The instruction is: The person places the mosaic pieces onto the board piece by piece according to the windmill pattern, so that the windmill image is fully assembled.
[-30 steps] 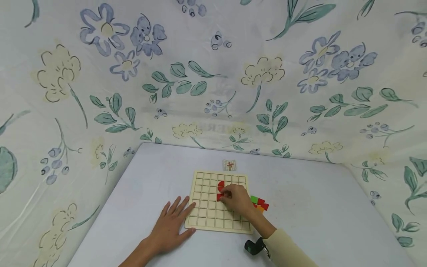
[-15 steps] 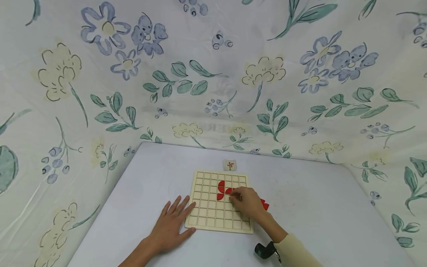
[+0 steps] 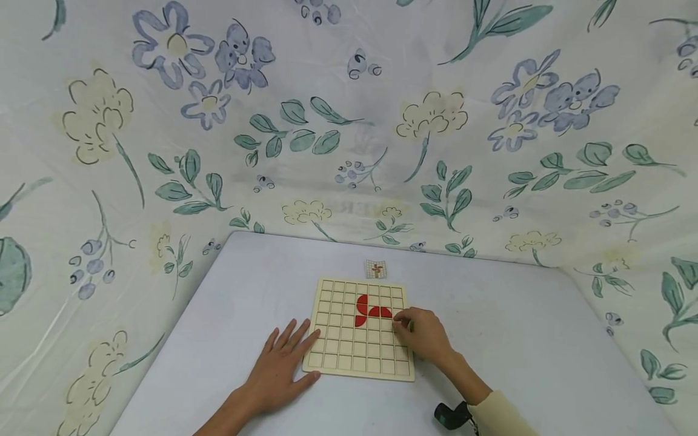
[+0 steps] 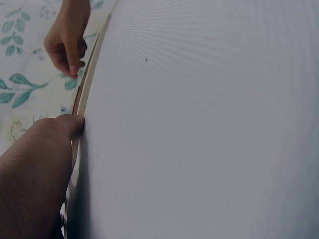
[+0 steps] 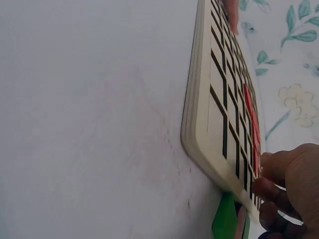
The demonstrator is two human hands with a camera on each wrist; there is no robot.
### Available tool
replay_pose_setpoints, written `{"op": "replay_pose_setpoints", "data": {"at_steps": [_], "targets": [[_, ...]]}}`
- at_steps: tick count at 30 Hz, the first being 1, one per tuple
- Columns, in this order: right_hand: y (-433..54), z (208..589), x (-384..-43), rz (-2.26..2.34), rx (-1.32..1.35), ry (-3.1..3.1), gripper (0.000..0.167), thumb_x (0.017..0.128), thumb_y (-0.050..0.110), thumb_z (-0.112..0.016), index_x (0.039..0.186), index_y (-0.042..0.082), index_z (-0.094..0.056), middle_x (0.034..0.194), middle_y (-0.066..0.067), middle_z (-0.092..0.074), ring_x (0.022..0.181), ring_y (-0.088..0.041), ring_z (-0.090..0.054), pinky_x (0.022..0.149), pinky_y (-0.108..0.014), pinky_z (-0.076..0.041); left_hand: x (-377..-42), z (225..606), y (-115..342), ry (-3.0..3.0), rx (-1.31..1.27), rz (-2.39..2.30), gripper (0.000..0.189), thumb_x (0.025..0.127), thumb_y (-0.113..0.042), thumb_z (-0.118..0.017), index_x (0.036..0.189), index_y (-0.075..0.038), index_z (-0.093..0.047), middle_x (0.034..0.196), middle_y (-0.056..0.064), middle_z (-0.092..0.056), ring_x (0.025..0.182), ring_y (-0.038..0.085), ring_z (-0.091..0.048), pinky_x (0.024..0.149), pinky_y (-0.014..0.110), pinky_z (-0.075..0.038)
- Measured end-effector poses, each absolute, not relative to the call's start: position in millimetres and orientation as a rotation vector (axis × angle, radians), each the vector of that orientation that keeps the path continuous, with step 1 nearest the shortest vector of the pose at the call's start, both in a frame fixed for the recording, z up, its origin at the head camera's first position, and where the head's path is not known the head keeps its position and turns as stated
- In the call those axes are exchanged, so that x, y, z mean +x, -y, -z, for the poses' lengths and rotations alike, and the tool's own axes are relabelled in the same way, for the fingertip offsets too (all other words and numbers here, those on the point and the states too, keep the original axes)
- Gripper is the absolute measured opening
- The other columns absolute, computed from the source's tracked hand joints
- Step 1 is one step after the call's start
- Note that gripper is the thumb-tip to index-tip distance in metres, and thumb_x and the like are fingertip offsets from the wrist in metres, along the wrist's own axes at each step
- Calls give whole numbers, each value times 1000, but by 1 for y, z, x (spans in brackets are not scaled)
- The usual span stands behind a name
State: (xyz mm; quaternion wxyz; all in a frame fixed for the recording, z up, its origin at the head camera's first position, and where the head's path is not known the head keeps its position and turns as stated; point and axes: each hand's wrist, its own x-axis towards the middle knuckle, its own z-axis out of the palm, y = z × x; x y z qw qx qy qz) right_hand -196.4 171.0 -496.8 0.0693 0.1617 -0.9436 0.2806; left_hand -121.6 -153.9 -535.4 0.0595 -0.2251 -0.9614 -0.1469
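A pale wooden grid board (image 3: 340,357) lies on the white table, and several red curved-edged pieces (image 3: 362,304) sit in its cells near the middle. My left hand (image 3: 278,369) lies with spread fingers at the board's left edge, fingertips on its rim. In the left wrist view the left thumb (image 4: 75,124) touches the board's edge (image 4: 89,74). My right hand (image 3: 422,333) is over the board's right edge, fingers loosely bent, with no piece showing between them. Green (image 5: 225,219) and reddish loose pieces lie beside the board below this hand; the hand hides them in the head view.
A small card (image 3: 375,269) with a red pinwheel pattern on a grid lies behind the board. A dark wrist-worn device (image 3: 452,415) hangs at the right sleeve (image 3: 498,415). A floral sheet (image 3: 349,151) rises behind the table.
My right hand has moved rightward from the board's middle to its right edge, uncovering red pieces in the grid and covering the loose pieces. The left hand has stayed in place.
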Motion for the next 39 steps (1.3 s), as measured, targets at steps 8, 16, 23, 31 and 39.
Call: {"op": "replay_pose_setpoints", "data": {"at_steps": [8,16,23,31,39], "targets": [[-193,497,-194,-823,439,2823,9,83,8,-79,90,8,-74,70,10,-59,57,-6,-46,49,-23,-42,-122,537,153,2888,-675,459,76,93,-62,-51,154,-20,-35,161,7,-25,147,33,-17,114,58,-15],[-214,501,-195,-806,337,2841,17,83,11,-79,98,7,-73,65,7,-49,57,-9,-44,47,-23,-37,-122,534,153,2916,-667,453,76,93,-63,-49,155,-20,-34,161,7,-24,147,33,-15,115,57,-12],[-233,504,-189,-754,269,2894,21,82,14,-80,101,6,-74,67,4,-47,61,-13,-43,50,-24,-37,-120,533,152,2940,-658,462,76,93,-63,-50,154,-20,-35,161,7,-24,148,32,-14,115,57,-11],[-245,506,-182,-729,223,2955,20,83,15,-79,101,7,-75,68,6,-49,63,-12,-45,52,-24,-39,-119,531,152,2932,-662,466,76,93,-60,-53,154,-19,-35,161,8,-24,147,33,-15,115,57,-12],[-245,508,-186,-694,284,2983,25,85,16,-77,109,10,-75,68,5,-47,62,-12,-43,51,-24,-36,-119,530,151,2941,-654,480,76,93,-58,-55,154,-19,-35,161,8,-24,147,33,-15,115,57,-12]]}}
